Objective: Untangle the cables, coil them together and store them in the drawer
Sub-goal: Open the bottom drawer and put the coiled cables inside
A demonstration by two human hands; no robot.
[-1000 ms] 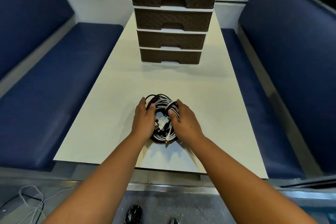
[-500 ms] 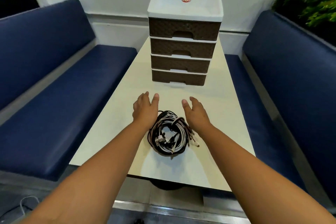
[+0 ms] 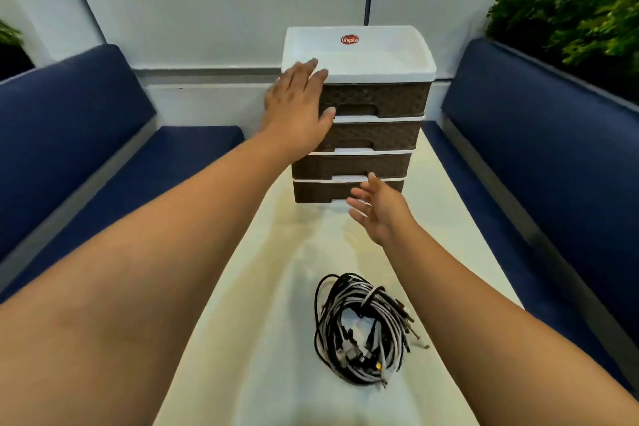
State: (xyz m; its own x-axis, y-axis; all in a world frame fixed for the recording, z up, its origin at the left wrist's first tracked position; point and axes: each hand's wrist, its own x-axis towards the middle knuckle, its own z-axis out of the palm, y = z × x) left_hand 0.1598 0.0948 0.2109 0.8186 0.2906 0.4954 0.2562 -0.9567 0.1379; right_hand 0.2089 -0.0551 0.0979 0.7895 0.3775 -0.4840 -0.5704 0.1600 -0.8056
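Observation:
A coil of black and white cables [image 3: 363, 327] lies on the cream table [image 3: 276, 287], near me, with loose plug ends sticking out at its right. At the table's far end stands a drawer unit [image 3: 377, 100] with several brown drawers and a white top; all drawers look closed. My left hand [image 3: 297, 104] reaches to the unit's upper left corner, fingers straight, fingertips at the white top's edge. My right hand [image 3: 377, 207] hovers with spread fingers in front of the lowest drawer, holding nothing.
Blue padded benches [image 3: 86, 135] run along both sides of the table. Green plants [image 3: 574, 10] stand behind the right bench. A pale wall lies behind the drawer unit.
Both hands have let go of the cable coil and moved forward to the drawer unit, the left one up to its top corner. The coil stays on the table.

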